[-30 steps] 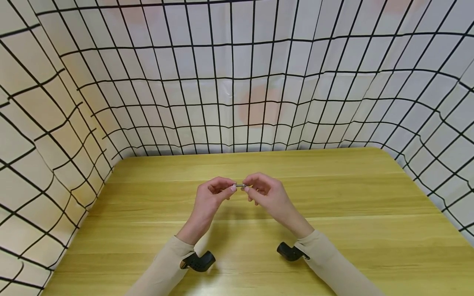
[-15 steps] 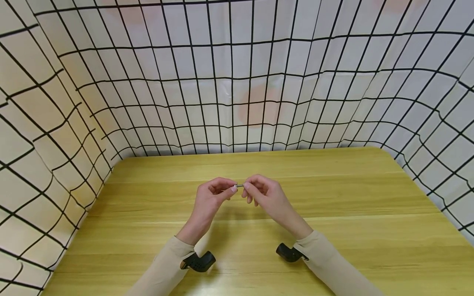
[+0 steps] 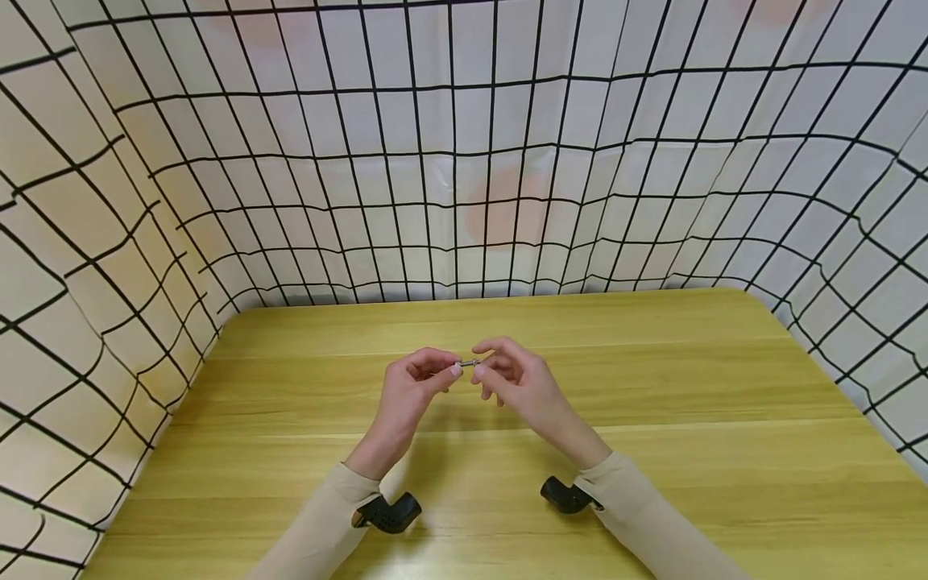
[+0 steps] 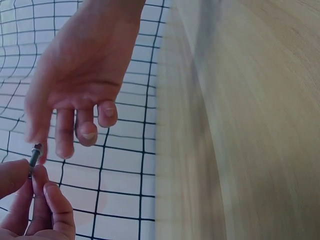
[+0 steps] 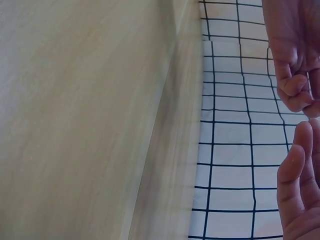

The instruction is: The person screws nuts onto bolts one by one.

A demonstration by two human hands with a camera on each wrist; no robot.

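At the centre of the head view, just below mid-frame, a bolt [image 3: 468, 363] lies nearly level between two hands. The left hand [image 3: 409, 391], at its 8 o'clock, pinches one end between thumb and fingers; the right hand [image 3: 528, 391], at its 4 o'clock, has loosely bent fingers, index raised clear of the bolt, thumb at the far end. Both hands are over the table [image 3: 674, 387]; a gridded sheet [image 3: 406, 161] spans 12 o'clock.

Left wrist view: the bolt, slim, grey and metallic, stands tilted toward 1 o'clock, with a wider, paler collar near its top. Blurred right fingertips leave contact uncertain.

Right wrist view: right hand at 4 o'clock, left at 2; bolt indistinguishable.
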